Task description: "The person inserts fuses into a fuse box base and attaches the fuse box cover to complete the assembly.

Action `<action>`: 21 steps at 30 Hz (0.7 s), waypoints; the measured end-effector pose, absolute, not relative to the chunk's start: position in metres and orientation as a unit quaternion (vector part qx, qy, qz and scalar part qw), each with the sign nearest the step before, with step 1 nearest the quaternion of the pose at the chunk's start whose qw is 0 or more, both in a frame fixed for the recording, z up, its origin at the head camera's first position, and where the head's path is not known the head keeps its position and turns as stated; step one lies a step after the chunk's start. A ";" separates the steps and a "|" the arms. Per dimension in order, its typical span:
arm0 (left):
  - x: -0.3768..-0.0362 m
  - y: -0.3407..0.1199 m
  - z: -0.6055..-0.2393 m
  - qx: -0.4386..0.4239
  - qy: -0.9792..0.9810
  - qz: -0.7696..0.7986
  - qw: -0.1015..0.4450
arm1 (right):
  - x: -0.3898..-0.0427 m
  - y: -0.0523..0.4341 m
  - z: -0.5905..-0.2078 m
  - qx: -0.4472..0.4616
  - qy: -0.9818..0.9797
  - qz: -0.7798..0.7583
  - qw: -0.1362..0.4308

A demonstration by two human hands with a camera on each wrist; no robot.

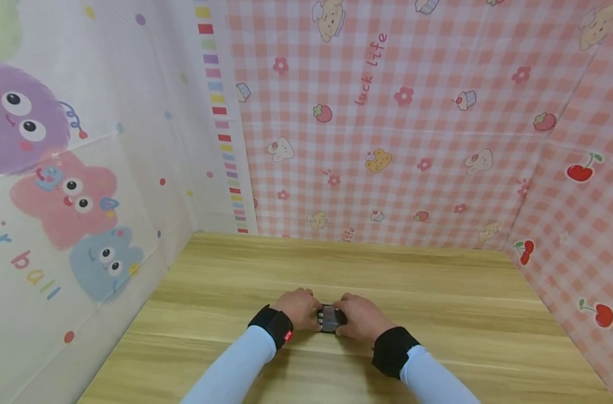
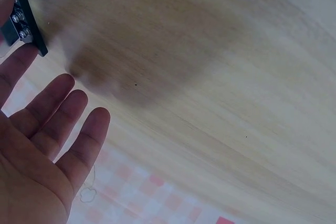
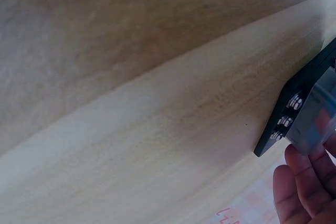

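Observation:
A small black block (image 1: pixel 330 318) with metal screw terminals along one end and a clear cover over its middle is held between the two hands, low over the wooden table. The left hand (image 1: pixel 297 310) pinches the terminal end between thumb and index finger. Its other fingers (image 2: pixel 86 140) stretch out apart from the block in the left wrist view. At the opposite end, the right hand (image 1: pixel 361 317) grips the block with thumb and fingers. In the right wrist view, fingertips (image 3: pixel 299 156) touch the clear cover (image 3: pixel 315 121). The block's far end is hidden by the right hand.
The wooden tabletop (image 1: pixel 337 275) extends around the hands. A pink checked cloth (image 1: pixel 387 129) hangs behind it and another on the right (image 1: pixel 579 213). A white cartoon-printed cloth (image 1: pixel 150 112) borders the left. Black bands (image 1: pixel 394 352) wrap both wrists.

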State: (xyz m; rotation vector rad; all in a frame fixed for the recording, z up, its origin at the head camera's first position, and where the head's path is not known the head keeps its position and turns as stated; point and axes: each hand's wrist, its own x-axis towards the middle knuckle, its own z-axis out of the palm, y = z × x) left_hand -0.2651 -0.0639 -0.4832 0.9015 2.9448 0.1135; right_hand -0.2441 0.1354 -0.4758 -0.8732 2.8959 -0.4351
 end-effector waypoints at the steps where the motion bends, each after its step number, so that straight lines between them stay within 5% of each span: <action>1: -0.265 -0.064 -0.483 0.292 0.955 0.037 0.030 | -0.244 0.136 -0.475 -0.286 0.946 -0.145 0.043; 21: -0.269 -0.074 -0.477 0.281 0.958 0.038 0.035 | -0.244 0.146 -0.469 -0.245 0.958 -0.141 0.050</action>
